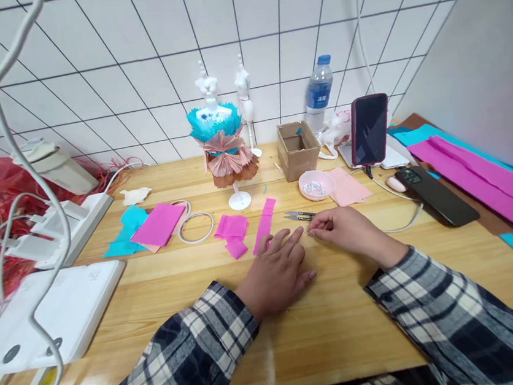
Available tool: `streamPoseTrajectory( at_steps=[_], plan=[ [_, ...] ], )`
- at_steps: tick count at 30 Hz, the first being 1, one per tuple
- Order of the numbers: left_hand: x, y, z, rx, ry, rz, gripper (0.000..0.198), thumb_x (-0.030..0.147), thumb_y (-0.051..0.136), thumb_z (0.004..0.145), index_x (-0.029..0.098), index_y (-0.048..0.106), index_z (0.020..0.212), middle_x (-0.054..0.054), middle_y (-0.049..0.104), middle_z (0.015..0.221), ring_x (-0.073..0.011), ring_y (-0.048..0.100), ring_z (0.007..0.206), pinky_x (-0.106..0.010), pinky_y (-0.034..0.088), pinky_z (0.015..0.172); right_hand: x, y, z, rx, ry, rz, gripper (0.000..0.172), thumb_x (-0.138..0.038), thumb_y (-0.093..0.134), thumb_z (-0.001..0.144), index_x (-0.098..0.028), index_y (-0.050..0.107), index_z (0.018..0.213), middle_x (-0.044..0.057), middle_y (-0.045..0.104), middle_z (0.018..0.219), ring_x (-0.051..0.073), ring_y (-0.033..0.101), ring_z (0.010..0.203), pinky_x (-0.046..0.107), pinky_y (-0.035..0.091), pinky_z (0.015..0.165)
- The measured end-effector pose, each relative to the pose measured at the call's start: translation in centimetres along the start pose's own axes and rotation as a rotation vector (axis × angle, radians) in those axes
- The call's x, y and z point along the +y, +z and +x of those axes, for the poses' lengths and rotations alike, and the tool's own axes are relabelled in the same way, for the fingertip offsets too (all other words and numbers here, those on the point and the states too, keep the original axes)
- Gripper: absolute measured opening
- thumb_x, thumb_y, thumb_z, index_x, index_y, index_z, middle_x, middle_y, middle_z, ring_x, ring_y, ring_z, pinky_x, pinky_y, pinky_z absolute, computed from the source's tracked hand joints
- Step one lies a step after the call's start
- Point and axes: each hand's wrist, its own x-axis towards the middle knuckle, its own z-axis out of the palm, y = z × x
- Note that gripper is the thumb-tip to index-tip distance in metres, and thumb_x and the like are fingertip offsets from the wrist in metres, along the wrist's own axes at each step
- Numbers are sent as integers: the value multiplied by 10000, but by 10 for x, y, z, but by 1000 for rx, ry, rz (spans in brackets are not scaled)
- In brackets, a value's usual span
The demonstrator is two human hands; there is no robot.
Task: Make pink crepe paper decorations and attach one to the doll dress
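Observation:
My left hand rests palm down on the wooden table, fingers spread, its fingertips at the lower end of a narrow magenta paper strip. Beside it, my right hand is closed, thumb and fingertips pinched together low over the tabletop. Whatever lies in that pinch is too small to make out. Thread snips lie just behind the right fingertips, their blades pointing left. Crumpled magenta paper pieces are left of the strip. Farther back stands a small white dress form wearing blue, pink and brown ruffled paper.
Behind my right hand are a pink bowl of beads, pink paper and a cardboard box. Phones and long paper sheets occupy the right. Leftward are magenta squares, a wire ring and a power strip.

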Motion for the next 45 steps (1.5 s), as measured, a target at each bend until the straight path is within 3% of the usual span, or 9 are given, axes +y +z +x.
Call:
streamPoseTrajectory(
  at_steps=[10,16,21,26,30,34,36,39,45],
  plan=[
    [2,-5,3,-11,-11,-80,380,519,478,895,171,561,1022,-137,453,1469,-351,385,1294,-567,277,1061,1,-9,-2,41,23,-165,142,-322,620,805,-273,752,827,-8,736,750,167,652,671,256,394,547],
    [1,-6,3,-15,-16,-110,349,515,488,891,183,553,979,-120,440,1482,-347,395,1269,-585,259,1069,5,-21,-5,141,32,-270,137,-319,636,800,-272,756,846,1,731,751,173,641,665,272,383,552],
    [-1,-7,3,9,-15,-186,301,477,510,891,187,544,965,-109,471,1456,-332,402,1255,-556,299,1057,-10,-12,-8,18,-138,-311,158,-294,587,844,-286,738,888,-7,729,768,164,630,677,266,347,561],
    [0,-13,5,90,-10,-285,210,402,555,877,204,550,944,-103,516,1406,-295,440,1226,-504,350,1023,-16,-5,-7,26,-162,-387,145,-234,579,833,-263,721,817,-2,716,742,161,618,673,261,314,554],
    [-22,-31,-4,209,-78,-267,134,287,513,905,207,591,979,-84,668,1106,-239,553,1027,-434,417,914,-11,-10,-6,42,-107,-242,142,-284,596,839,-270,711,920,-18,721,767,149,628,669,247,347,553],
    [-64,-50,-26,122,-29,-82,210,223,514,901,265,703,981,-44,697,1000,-228,576,962,-407,403,850,-10,-11,-7,154,-132,-224,146,-319,592,860,-255,709,917,-6,712,775,156,626,689,257,374,581],
    [-78,-53,-34,125,-57,-19,205,258,559,887,297,721,1008,-44,692,1037,-231,577,966,-408,388,837,-17,-3,-8,241,-205,-219,160,-320,580,877,-235,703,933,12,708,804,163,622,727,268,399,633],
    [-80,-49,-37,107,-105,37,153,346,622,856,303,736,948,-39,687,1039,-252,559,987,-433,354,843,-39,22,-8,305,-355,-204,171,-310,554,899,-205,688,888,32,689,810,165,600,768,285,415,721],
    [-62,-43,-32,85,-161,48,147,301,583,862,260,720,897,-43,682,980,-260,548,973,-451,333,831,-73,66,0,131,-535,-424,154,-295,583,870,-195,683,809,49,652,817,193,519,782,320,391,739]
  ],
)
